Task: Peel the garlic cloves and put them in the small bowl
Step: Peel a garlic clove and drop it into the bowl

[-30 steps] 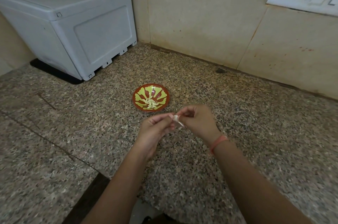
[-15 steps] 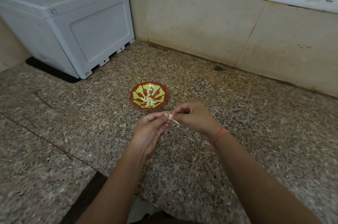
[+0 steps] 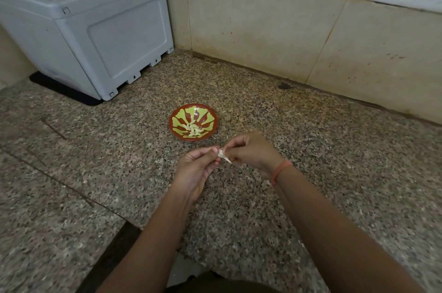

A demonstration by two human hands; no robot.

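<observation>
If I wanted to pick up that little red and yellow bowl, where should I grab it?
Probably grab the small bowl by its near rim. It is shallow and flared, sitting flat on the counter, so a thumb on the edge and fingers under it should fit. The peeled cloves lie in the middle, so keep it level.

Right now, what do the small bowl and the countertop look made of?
The small bowl looks like glazed ceramic, possibly melamine: glossy sheen over a red-and-yellow painted pattern. The countertop looks like polished granite: speckled grey-brown grain.
</observation>
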